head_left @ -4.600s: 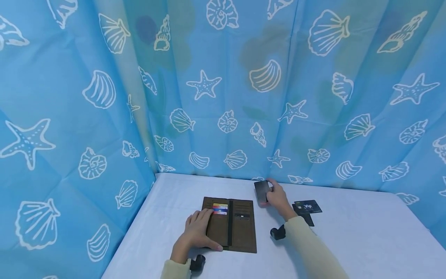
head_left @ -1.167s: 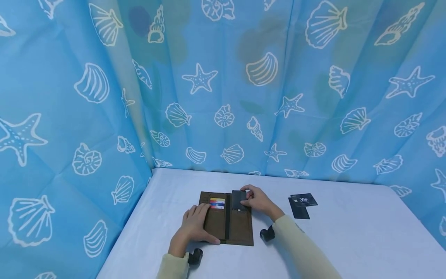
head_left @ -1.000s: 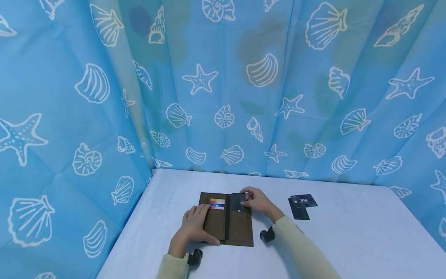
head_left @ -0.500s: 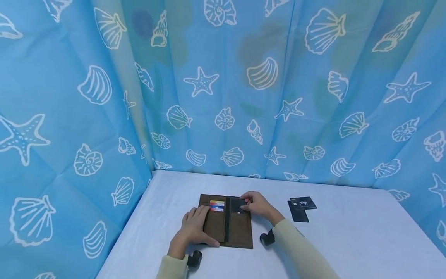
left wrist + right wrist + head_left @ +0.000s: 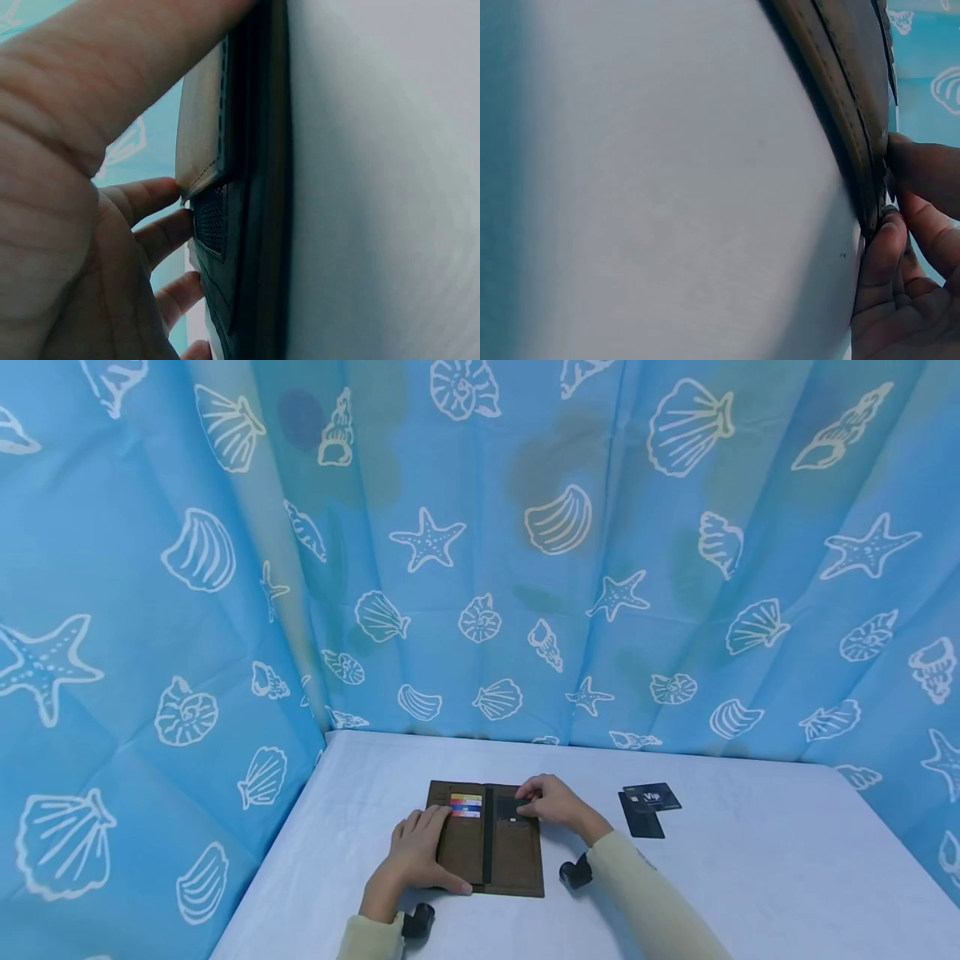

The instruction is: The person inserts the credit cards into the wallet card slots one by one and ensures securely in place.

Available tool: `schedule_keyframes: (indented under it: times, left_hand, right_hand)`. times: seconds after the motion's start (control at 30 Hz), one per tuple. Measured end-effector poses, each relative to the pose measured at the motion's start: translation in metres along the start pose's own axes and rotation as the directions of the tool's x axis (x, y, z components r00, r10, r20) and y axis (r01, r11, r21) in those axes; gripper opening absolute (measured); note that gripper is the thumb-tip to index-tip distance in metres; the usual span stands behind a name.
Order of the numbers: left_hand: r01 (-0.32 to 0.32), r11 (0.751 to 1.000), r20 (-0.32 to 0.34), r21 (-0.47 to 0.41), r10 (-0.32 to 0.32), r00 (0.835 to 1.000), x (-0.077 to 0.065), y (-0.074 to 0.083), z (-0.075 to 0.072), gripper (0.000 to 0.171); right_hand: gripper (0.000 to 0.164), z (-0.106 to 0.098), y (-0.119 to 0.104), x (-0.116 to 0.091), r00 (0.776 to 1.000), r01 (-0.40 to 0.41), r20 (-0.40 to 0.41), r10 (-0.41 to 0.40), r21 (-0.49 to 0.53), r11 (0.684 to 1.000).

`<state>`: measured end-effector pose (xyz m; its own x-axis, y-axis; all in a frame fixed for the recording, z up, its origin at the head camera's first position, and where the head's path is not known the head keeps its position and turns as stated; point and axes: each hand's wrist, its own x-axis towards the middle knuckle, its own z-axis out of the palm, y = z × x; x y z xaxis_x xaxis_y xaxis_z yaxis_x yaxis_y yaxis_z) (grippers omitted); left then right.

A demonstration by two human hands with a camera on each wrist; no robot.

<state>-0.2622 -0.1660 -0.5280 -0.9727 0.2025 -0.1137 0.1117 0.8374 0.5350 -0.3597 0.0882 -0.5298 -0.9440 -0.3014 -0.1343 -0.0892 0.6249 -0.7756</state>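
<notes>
A brown long wallet (image 5: 517,860) lies unfolded on the white table, with a dark band down its middle. My left hand (image 5: 420,852) rests on its left half, fingers spread over the left edge and thumb along the bottom edge; in the left wrist view its fingertips touch the wallet's side. Several colourful cards (image 5: 467,806) sit in the left slots. My right hand (image 5: 555,803) pinches a black card (image 5: 510,811) by its right side, its lower part in a slot of the right half. The fingers partly hide this card.
To the right of the wallet, two black cards lie overlapped on the table: a "Vip" card (image 5: 654,797) on top of a plain one (image 5: 643,823). A blue shell-printed curtain (image 5: 480,560) hangs behind and to the left of the white table (image 5: 750,860).
My right hand has brought the black card from behind the wallet's right side to its right half, then slid it down into a slot there. My left hand has stayed on the wallet.
</notes>
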Motion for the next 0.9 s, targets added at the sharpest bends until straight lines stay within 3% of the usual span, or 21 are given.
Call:
schedule_keyframes:
  times: [0.67,0.9]
  left_hand:
    - [0.005,1.000,0.002,0.010,-0.005,1.000,0.0006,-0.0003,-0.0001,0.122]
    - [0.005,1.000,-0.009,0.016,-0.005,1.000,0.0019,-0.0011,0.0011,0.122]
  right_hand:
    - [0.005,-0.0001,0.0039,-0.0024,0.999,0.051,0.000,-0.051,-0.021,0.999]
    - [0.005,-0.0015,0.0077,-0.0024,0.999,0.031,-0.013,-0.032,-0.024,0.999]
